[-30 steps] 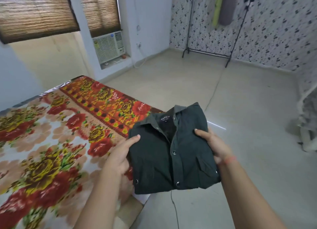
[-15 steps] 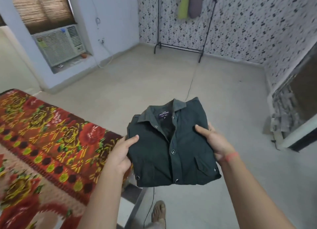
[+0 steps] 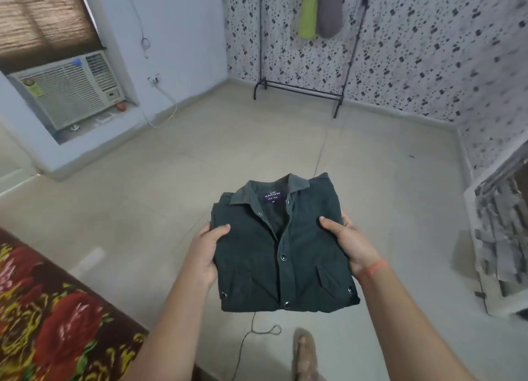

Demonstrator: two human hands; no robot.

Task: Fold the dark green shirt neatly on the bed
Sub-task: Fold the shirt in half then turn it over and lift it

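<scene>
The dark green shirt [image 3: 283, 252] is folded into a compact rectangle, collar and label facing away from me, buttons and a chest pocket on top. I hold it in the air above the floor, off the bed. My left hand [image 3: 205, 255] grips its left edge with the thumb on top. My right hand [image 3: 350, 245] grips its right edge the same way; an orange thread circles that wrist. The bed [image 3: 51, 323], covered in a red and yellow floral spread, fills the lower left corner, left of the shirt.
A black clothes rack [image 3: 303, 90] with hanging garments [image 3: 320, 9] stands at the far patterned wall. A window air conditioner [image 3: 68, 90] sits at the left. A thin cable [image 3: 257, 330] runs across the floor. My foot [image 3: 305, 355] shows below the shirt. A grey cabinet [image 3: 503, 238] stands right.
The view has swung right, away from the bed, so the bed now shows only at the lower left. Both hands keep the same grip on the folded shirt, now over the floor.
</scene>
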